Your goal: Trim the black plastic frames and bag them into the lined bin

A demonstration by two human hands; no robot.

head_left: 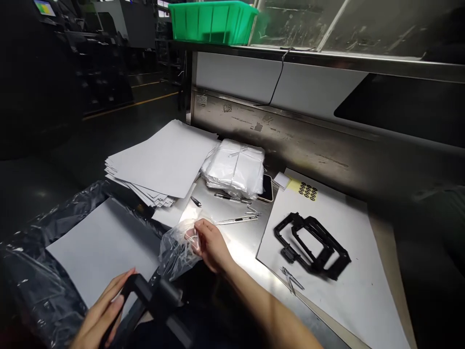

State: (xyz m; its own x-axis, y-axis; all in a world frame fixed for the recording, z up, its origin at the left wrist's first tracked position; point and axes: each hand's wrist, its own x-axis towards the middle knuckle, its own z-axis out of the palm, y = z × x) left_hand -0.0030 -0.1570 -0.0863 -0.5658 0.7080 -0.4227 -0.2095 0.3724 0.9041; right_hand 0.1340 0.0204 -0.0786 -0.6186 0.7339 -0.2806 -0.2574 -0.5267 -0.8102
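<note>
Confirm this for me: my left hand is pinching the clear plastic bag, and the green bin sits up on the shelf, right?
No, the hand is wrong: the head view shows your right hand pinching the clear plastic bag. The green bin does sit up on the shelf.

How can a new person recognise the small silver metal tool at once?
On the right of the metal table lies a large white sheet. Near its edge closest to the person, beside the black plastic frames, is the small silver metal tool. Unlike those frames, it is shiny, with two slim handles spread apart.
</note>
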